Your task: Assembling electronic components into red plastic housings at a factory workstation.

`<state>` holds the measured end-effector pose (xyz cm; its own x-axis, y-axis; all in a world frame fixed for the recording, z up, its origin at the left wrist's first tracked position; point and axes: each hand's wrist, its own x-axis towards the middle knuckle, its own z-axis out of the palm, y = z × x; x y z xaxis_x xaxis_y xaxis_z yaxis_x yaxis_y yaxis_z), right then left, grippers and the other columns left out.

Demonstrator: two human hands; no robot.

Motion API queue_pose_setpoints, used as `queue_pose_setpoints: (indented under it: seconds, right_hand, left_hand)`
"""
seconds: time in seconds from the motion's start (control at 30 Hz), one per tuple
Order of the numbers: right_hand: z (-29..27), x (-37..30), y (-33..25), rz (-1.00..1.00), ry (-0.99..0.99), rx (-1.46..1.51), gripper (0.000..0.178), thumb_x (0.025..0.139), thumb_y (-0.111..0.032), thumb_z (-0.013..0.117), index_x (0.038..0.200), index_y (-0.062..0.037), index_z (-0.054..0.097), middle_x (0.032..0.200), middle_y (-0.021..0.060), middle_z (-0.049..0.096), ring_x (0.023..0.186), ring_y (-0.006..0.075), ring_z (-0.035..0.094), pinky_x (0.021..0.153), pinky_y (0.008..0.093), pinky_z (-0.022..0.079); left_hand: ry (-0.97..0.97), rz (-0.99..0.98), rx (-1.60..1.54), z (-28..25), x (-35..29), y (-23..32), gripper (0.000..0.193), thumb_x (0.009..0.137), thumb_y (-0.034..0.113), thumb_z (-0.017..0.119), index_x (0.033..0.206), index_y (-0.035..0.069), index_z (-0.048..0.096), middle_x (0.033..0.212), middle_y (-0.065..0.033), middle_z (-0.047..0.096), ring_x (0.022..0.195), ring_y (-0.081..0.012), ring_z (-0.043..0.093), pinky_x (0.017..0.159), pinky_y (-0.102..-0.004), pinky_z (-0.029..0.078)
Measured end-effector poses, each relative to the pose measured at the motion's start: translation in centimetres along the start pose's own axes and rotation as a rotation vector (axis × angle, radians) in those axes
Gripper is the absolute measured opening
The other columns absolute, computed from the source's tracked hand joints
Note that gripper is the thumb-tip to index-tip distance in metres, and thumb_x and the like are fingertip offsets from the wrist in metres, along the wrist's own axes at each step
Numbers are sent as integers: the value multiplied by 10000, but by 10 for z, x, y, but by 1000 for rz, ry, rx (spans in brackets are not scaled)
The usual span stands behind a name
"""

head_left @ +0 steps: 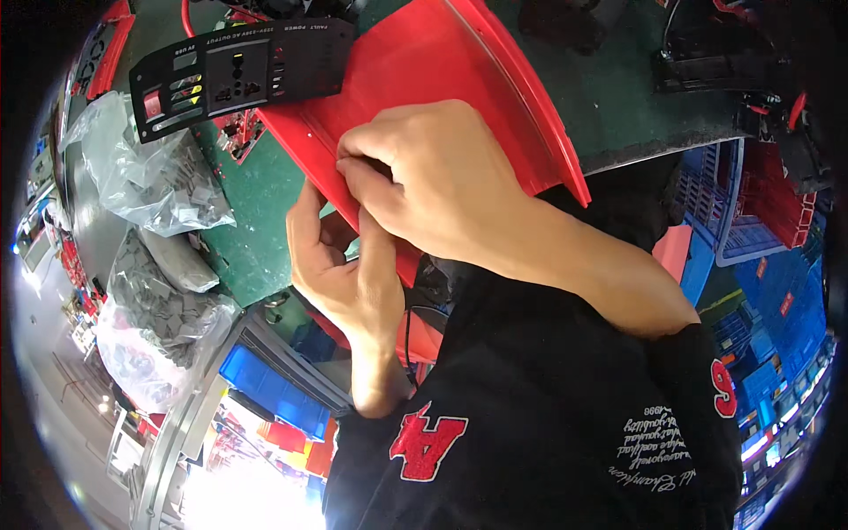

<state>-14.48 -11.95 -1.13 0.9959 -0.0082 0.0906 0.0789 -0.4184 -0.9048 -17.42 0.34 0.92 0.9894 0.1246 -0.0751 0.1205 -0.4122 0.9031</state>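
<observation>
A red metal-looking casing (424, 62) with raised long edges lies tilted in front of me, its near end over the bench edge. My left hand (340, 261) grips its left edge from below, with thumb and fingers bent around the rim. Above it, my right hand (433, 168) is closed in a pinch at the same edge, its knuckles over the red surface. Whatever sits between the right fingertips is hidden. Against the casing's far left side stands a black panel (243, 75) with a red rocker switch, sockets and slots.
Left of the casing, clear plastic bags (159, 177) of small grey pieces lie on the green bench (265, 238); another bag (163, 327) sits nearer. Blue bins (274, 389) stand below at the left. A blue crate (729, 199) with red parts is at the right. Black parts (715, 66) lie far right.
</observation>
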Motion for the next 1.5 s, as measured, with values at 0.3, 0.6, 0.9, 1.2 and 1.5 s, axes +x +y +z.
queue_pose_setpoints:
  seconds: [0.3,0.6,0.9,1.2,1.5]
  right_hand:
    - [-44,-36,-27,-171,205,-93,125,756,49,662,852,-26,634,694,53,610,497,120,562,415,247,416]
    - [-83,-107,-13,-39,128,-94,118,740,64,676,834,-1,647,700,38,597,498,60,539,443,185,392]
    - [-106,-121,-5,210,295,211,54,849,18,614,895,40,633,747,19,585,574,45,515,526,184,394]
    - [-124,-129,-1,307,309,374,84,865,-27,613,909,38,643,747,24,601,588,58,544,531,186,416]
    - [-121,-133,-7,311,314,368,113,862,-49,612,917,44,644,763,40,614,600,65,544,529,189,419]
  left_hand:
    - [45,-102,132,2,0,12,337,806,127,678,1073,-58,586,931,-104,633,794,-151,589,667,-284,482]
    - [29,-29,342,-1,2,18,438,792,136,687,1148,-68,536,920,-131,609,766,-203,541,729,-344,443]
    - [24,546,153,98,15,49,663,805,164,654,1348,-85,368,1145,-263,548,1137,-410,510,935,-501,403]
    - [-151,38,771,104,0,74,298,807,274,667,813,-7,570,780,-158,624,596,-353,644,492,-414,521]
    - [102,184,731,123,-1,71,312,912,318,583,777,37,560,535,-153,594,528,-374,640,459,-441,518]
